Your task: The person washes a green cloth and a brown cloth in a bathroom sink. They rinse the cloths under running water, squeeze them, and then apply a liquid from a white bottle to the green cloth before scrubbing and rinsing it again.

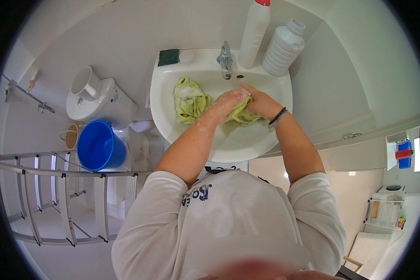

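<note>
Over the white washbasin (161, 107), my left hand (229, 103) and my right hand (264, 104) are close together. Both are closed on a wet yellow-green cloth (241, 115), which hangs beneath them into the bowl. White suds coat my left hand and forearm. A dark beaded bracelet (278, 117) circles my right wrist. To the left of my hands, a second yellow-green cloth (190, 100) lies bunched in the basin with foam on it. Behind my hands, a chrome tap (225, 60) stands at the back rim.
A dark green scouring pad (168, 57) lies on the rim's back left corner. A white bottle with red cap (255, 35) and a ribbed white bottle (283, 49) stand back right. Leftward are a toilet (105, 105) bearing a white jug (85, 83), a blue bucket (100, 145) and a metal ladder (63, 205).
</note>
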Tool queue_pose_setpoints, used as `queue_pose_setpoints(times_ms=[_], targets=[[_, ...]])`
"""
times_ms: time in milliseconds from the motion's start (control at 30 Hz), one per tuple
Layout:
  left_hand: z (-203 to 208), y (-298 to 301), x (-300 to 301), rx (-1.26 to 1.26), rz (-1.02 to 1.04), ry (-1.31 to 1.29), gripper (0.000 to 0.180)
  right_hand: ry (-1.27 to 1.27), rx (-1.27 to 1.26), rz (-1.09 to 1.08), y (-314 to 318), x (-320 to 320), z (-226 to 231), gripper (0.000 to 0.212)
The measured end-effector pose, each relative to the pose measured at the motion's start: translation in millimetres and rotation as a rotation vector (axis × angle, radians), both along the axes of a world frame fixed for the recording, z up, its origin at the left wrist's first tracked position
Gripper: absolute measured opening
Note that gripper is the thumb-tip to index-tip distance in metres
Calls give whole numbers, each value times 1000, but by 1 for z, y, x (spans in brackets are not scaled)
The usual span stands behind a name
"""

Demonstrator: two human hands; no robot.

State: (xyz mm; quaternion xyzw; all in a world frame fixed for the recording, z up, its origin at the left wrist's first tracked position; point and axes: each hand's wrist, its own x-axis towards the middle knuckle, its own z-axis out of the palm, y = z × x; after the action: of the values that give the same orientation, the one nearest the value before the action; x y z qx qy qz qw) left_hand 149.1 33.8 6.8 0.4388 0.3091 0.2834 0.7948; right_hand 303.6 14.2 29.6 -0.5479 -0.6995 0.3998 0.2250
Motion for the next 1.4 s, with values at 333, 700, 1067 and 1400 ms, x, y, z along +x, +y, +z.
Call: queue_pose_setpoints(times_ms=[333,700,1067,1400], targets=[[-28,9,6,888,4,947,36,767,464,-285,-15,-4,129,47],[8,16,-34,-447,341,-634,41,-608,111,-94,-12,38,18,43],[-40,-1,14,-543,135,-646,34,231,657,49,-31,-87,-2,25],[-57,15,16,-273,252,-323,22,-160,577,-485,6,-57,-18,27]])
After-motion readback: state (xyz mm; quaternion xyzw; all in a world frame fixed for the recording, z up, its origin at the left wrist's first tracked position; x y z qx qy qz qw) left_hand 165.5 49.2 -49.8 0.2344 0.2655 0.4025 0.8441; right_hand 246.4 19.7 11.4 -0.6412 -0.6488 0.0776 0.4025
